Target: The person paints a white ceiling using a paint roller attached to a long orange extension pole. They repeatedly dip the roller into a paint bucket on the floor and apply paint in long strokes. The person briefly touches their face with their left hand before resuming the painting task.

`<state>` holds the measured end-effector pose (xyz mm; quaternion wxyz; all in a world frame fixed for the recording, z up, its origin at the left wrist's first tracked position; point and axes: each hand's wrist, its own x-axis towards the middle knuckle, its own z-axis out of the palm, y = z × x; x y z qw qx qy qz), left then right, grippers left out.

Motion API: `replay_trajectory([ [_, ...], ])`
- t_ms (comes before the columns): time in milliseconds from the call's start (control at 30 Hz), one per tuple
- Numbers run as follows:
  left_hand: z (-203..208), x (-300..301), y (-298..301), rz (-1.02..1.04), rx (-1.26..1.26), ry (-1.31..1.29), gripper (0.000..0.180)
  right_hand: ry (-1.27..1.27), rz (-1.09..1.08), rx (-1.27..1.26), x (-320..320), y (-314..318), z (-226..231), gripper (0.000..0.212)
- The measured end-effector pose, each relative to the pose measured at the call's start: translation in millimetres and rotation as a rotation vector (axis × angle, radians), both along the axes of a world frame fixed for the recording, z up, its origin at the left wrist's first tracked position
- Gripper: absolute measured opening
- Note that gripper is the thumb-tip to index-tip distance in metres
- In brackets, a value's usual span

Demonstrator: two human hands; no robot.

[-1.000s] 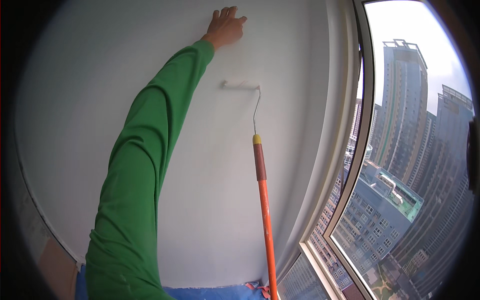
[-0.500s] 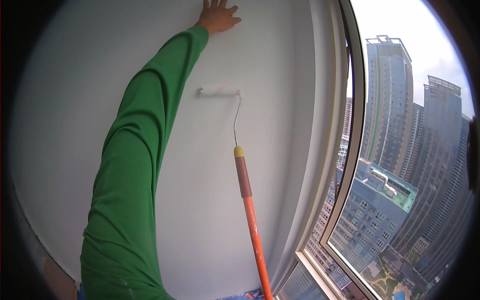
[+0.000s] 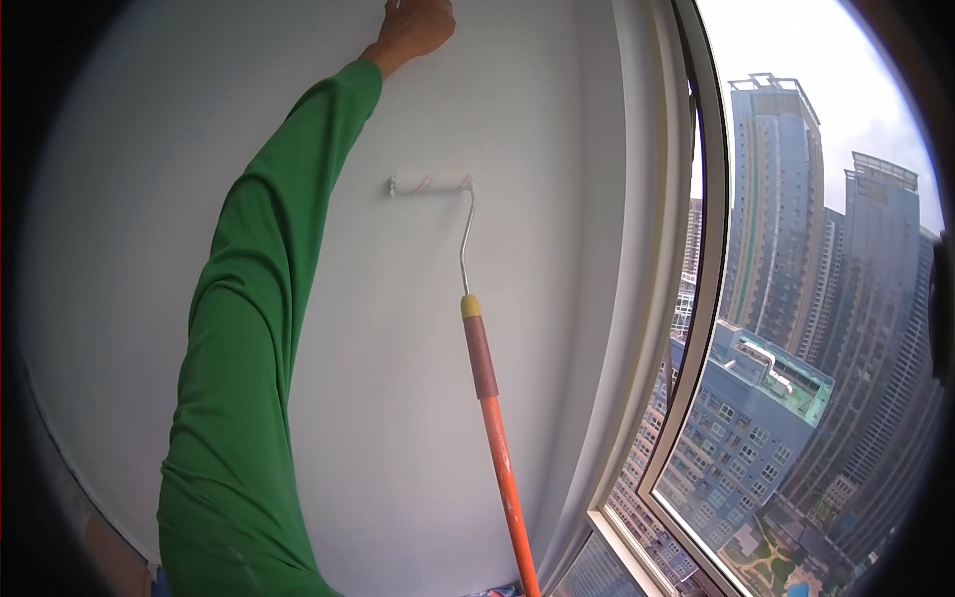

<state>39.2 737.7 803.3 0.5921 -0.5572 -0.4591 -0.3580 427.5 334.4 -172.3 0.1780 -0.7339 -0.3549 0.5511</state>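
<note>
Left hand (image 3: 420, 27) raised at the top edge of the view, before the pale wall (image 3: 398, 468); its fingers are partly cut off, so whether they grip anything cannot be told. The right hand lies out of view, and its hold is likewise undetermined. Compared with half a second ago, when the left hand's fingers are spread against the wall, they now appear bent and drawn in, and the hand sits slightly farther left; the green sleeve (image 3: 239, 328) follows. The paint roller (image 3: 430, 186) shows scarcely any shift over the same interval. It lies crosswise at the wall, below and well apart from the left hand, which suggests that this hand is not steering it. From the roller, a bent metal rod (image 3: 465, 242) descends to a yellow collar (image 3: 471, 305), a brownish-red grip (image 3: 480, 356) and an orange pole (image 3: 509, 493) that leaves by the lower edge. At right, a window frame (image 3: 708, 219) borders distant towers (image 3: 774, 189). No brand, label or writing is legible on any part.
</note>
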Motion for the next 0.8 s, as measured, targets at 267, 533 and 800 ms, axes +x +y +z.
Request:
replay_trajectory([
  [267, -24.1, -27.2, -5.3, -0.01, -0.182, -0.004, 0.038, -0.167, 0.166, 0.141, 15.7, -7.6, -55.9, 0.048],
  [533, -35.9, -12.5, 3.6, 0.143, -0.191, 0.029, 0.039, -0.135, 0.154, 0.083, 13.0, -3.7, -0.4, 0.047],
  [800, -40.6, -13.9, 4.0, 0.256, -0.156, 0.088, 0.037, -0.062, 0.118, 0.001, -5.5, 0.6, 34.5, 0.05],
])
